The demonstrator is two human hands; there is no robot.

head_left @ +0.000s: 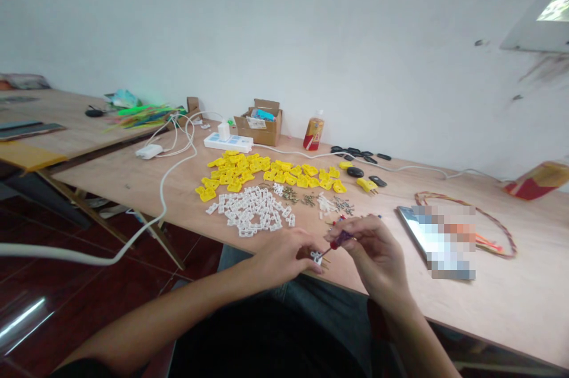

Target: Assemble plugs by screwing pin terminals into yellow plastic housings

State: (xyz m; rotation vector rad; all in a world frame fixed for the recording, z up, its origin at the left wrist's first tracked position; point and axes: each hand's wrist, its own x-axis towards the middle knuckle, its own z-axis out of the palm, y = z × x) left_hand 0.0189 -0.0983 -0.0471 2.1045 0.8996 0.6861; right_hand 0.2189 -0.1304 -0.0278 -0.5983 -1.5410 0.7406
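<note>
My left hand point(284, 256) pinches a small white plastic plug insert point(316, 258) with brass pins sticking out of it. My right hand point(371, 253) grips a small screwdriver point(341, 239) with a dark red handle, its shaft reaching down to the insert. Beyond the hands on the wooden table point(124, 173) lie a heap of white plastic inserts point(251, 210), many yellow plug housings point(240, 169), and small piles of brass screws point(288, 194). A finished yellow plug point(367, 185) rests to the right of them.
A white power strip point(227, 142) with cables and a cardboard box point(260, 123) stand by the wall, beside an orange bottle point(313, 131). Black plug parts point(353, 156) lie to the right. A blurred tablet point(438, 242) and a braided wire loop point(466, 224) lie right of my hands.
</note>
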